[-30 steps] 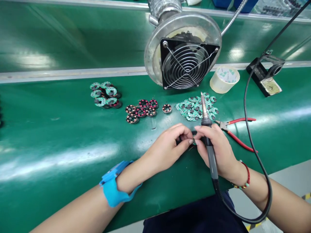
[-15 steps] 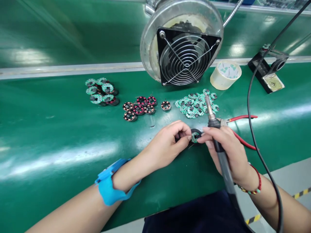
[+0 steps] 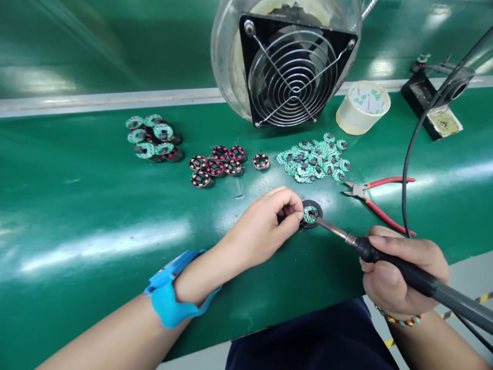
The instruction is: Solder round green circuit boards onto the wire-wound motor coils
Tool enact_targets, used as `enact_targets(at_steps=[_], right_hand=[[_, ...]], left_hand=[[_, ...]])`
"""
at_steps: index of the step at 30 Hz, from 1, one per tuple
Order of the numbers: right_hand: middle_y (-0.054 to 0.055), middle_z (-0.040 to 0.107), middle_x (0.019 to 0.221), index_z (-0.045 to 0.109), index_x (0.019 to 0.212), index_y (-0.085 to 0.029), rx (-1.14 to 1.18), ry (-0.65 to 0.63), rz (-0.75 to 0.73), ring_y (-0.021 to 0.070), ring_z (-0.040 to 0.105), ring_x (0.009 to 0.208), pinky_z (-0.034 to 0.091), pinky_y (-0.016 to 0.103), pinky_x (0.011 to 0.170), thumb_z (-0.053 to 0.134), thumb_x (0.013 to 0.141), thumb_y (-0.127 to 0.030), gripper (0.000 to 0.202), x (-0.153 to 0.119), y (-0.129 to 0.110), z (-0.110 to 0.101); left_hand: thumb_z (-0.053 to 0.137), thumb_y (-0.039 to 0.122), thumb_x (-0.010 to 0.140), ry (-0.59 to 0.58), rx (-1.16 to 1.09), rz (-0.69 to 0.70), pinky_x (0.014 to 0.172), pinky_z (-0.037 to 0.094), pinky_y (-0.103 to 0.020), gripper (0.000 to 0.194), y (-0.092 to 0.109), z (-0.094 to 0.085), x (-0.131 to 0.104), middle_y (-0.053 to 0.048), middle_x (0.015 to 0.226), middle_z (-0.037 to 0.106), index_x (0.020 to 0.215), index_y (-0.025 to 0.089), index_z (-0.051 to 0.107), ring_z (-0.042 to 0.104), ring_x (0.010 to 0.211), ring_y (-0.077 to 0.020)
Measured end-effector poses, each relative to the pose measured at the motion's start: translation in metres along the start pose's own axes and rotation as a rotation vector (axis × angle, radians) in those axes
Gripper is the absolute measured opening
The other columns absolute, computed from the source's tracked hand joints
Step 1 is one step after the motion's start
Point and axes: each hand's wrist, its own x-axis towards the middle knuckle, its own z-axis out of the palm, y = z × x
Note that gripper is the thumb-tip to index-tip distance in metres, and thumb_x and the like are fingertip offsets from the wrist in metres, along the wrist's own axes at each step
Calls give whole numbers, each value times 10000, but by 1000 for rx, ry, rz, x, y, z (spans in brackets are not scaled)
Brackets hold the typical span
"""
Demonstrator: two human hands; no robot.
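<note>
A small round green circuit board (image 3: pixel 308 215) sits on a black round base (image 3: pixel 318 206) on the green bench. My left hand (image 3: pixel 275 218) pinches at the board's left edge; whether its fingertips hold the board or a thin wire there, I cannot tell. In my right hand (image 3: pixel 404 267) is a soldering iron (image 3: pixel 400 270), gripped by its dark handle. The iron's tip reaches the right side of the board. Fine wire ends show just below the board.
Red-handled cutters (image 3: pixel 360 191) lie to the right, below a pile of green boards (image 3: pixel 314 156). Wound coils (image 3: pixel 216 168) and coils with boards fitted (image 3: pixel 154 136) stand leftward. At the back are a fan (image 3: pixel 295 90), a tape roll (image 3: pixel 362 110) and an iron stand (image 3: pixel 431 110).
My right hand has moved right and down and turned the soldering iron, which pointed upward before; its tip is now at the board. My left hand stays by the board.
</note>
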Motion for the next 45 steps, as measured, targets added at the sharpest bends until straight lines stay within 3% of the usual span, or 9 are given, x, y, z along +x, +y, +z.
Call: enact_targets(at_steps=[4,11,23,29,32,36,38,41,45], right_hand=[[5,663,713,648,1042,-221,31,12,-35,151,615,524,562,329,509,643,856,-274,194,6,-3,6],[12,687,701,669,1029,-248,-66,43,2,197,674,579,601,382,573,657,848,-312,193,5,-5,10],[15,697,725,662,1099,-229,-3,69,-73,180,669,571,582,341,527,651,862,-264,240,6,0,13],[10,723,795,590,1249,-280,-45,-13,-42,192,690,609,588,351,549,643,882,-262,371,10,-5,4],[6,752,936,475,1377,-296,-55,-81,31,193,727,757,609,368,731,596,909,-180,497,21,-10,8],[32,721,1119,443,1385,-277,-169,-318,26,202,677,1028,537,408,939,514,933,-107,488,40,-12,19],[64,685,1190,438,1371,-256,-219,-414,-12,219,643,1071,524,426,937,514,928,-115,472,45,-9,25],[82,679,1165,424,1363,-231,-223,-446,-12,222,631,1025,532,429,889,500,923,-111,463,44,-1,31],[71,680,1161,410,1366,-240,-183,-451,15,223,622,1044,515,436,916,497,926,-107,468,40,5,34]], left_hand=[[514,131,846,4,7,8,606,390,-228,111,0,0,1,34,743,539,752,179,550,487,668,-101],[511,139,847,0,13,12,612,394,-237,107,0,1,1,29,747,544,758,185,546,493,675,-110],[504,142,850,12,19,5,604,383,-233,106,1,0,-1,29,743,537,758,185,535,482,668,-107],[510,148,842,8,23,-3,596,382,-240,99,0,0,0,27,737,536,756,189,536,481,654,-113],[505,138,846,7,25,15,607,387,-240,103,0,0,0,26,742,539,760,187,535,488,669,-114],[498,111,836,15,19,40,611,390,-238,110,-1,2,-1,29,739,533,764,187,531,486,667,-114],[496,101,831,18,16,49,613,390,-238,120,-1,3,0,32,730,525,752,189,515,483,664,-115],[489,86,829,8,29,62,633,393,-244,141,-2,0,1,29,736,528,736,191,497,491,686,-122],[481,96,867,-121,109,148,690,407,-265,133,-4,-8,0,6,798,553,775,188,514,512,751,-141]])
